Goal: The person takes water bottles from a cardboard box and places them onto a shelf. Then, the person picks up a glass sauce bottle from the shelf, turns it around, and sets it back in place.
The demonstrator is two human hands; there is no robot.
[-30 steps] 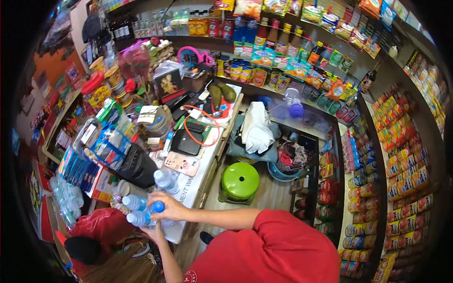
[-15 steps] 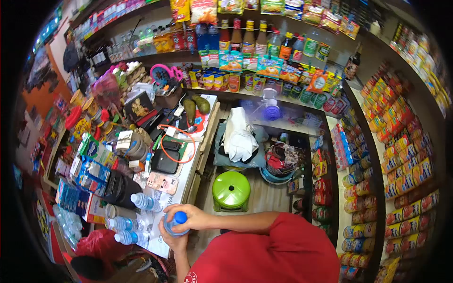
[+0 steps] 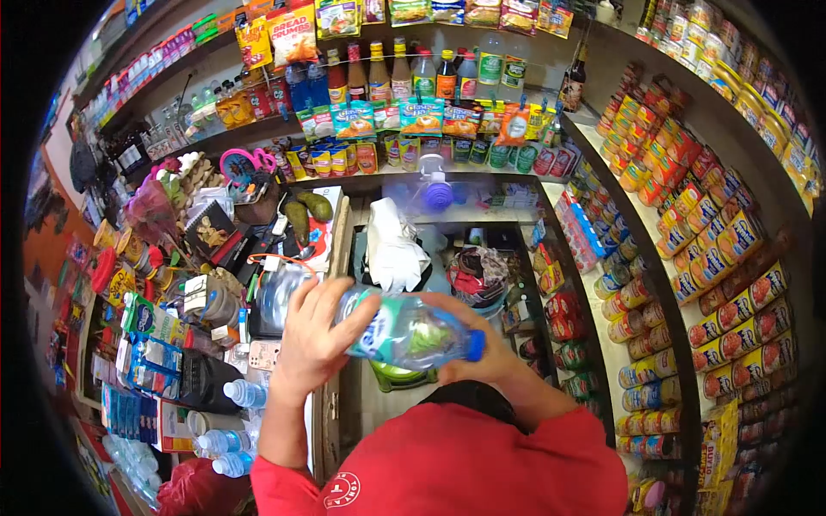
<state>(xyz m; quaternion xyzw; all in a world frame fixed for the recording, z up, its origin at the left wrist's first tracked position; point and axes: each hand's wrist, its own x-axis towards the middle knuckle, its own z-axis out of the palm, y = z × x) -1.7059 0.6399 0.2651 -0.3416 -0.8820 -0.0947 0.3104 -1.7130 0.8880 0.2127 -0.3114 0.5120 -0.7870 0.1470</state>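
Note:
A large clear plastic bottle [image 3: 409, 331] with a blue-green label and a blue cap is tilted sideways in front of my chest, its cap pointing right. My left hand [image 3: 320, 334] wraps around it near the middle, fingers slightly blurred. Behind the cap end, my right hand [image 3: 486, 353] grips the bottle's shoulder, partly hidden by it. The bottle's base is smeared by motion above the counter. Below it, the green stool [image 3: 397, 377] is mostly covered.
Blue-capped water bottles [image 3: 225, 441] stand on the counter at left, near a pink phone [image 3: 264, 354]. Two green fruits [image 3: 298, 219] lie farther back. White cloth [image 3: 396, 249] rests on a bag beyond the stool. Shelves of cans [image 3: 650, 370] line the right side.
Both hands have risen from the counter's edge and moved apart, with the bottle swung up from upright to sideways. The view has turned slightly right.

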